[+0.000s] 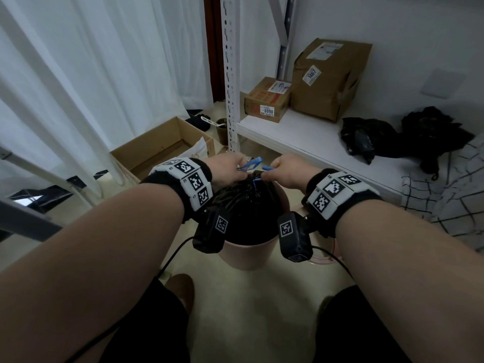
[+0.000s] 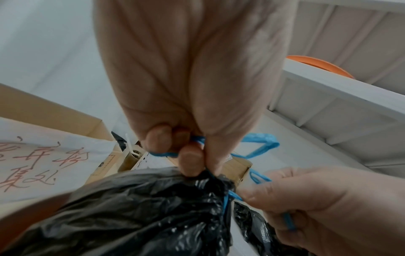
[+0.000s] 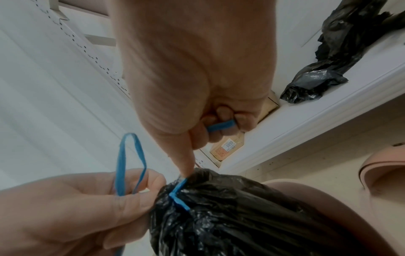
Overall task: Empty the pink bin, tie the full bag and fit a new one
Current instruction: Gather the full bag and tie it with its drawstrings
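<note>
A full black bag (image 1: 248, 205) sits in the pink bin (image 1: 246, 254) on the floor, its mouth gathered into a neck. A blue drawstring (image 1: 252, 163) crosses that neck. My left hand (image 1: 229, 170) pinches one drawstring loop (image 2: 260, 143) on the left of the neck. My right hand (image 1: 286, 171) grips the other strand (image 3: 221, 126) on the right, its thumb pressing down at the neck (image 3: 186, 173). In both wrist views the gathered bag (image 2: 142, 207) (image 3: 241, 216) lies just under the fingers. The bin's inside is hidden by the bag.
A white shelf (image 1: 314, 137) to the right carries two cardboard boxes (image 1: 267, 99) and crumpled black bags (image 1: 366, 138). An open cardboard box (image 1: 162, 145) stands on the floor at the left, by white curtains. A pink ring (image 3: 381, 171) lies beside the bin.
</note>
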Demonstrator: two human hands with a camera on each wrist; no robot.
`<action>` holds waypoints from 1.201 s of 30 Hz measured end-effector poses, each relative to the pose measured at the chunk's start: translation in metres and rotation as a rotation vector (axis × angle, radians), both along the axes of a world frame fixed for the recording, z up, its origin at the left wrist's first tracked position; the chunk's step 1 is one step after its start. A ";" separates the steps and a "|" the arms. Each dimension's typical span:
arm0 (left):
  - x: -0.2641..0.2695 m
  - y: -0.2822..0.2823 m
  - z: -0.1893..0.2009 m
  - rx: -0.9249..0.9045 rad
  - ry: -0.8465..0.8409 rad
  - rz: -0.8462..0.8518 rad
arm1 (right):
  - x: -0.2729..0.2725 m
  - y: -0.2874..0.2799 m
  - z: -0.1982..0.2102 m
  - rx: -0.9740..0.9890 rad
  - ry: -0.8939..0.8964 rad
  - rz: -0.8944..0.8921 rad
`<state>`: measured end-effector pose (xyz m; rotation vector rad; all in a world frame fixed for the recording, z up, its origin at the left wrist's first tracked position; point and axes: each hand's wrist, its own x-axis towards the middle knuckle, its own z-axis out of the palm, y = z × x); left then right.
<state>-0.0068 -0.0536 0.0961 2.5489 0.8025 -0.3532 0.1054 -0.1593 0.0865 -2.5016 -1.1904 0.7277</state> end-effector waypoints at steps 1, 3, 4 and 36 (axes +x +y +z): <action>-0.001 0.001 -0.001 -0.007 0.000 0.005 | 0.000 0.000 0.000 -0.008 -0.011 0.005; -0.002 0.004 -0.002 -0.027 0.008 0.018 | -0.002 0.000 -0.001 -0.025 -0.048 0.027; -0.003 0.004 -0.002 -0.032 0.016 0.020 | -0.003 0.000 -0.001 -0.035 -0.073 0.041; 0.006 -0.008 -0.004 -0.977 -0.371 0.409 | 0.012 -0.003 0.013 0.528 0.527 -0.113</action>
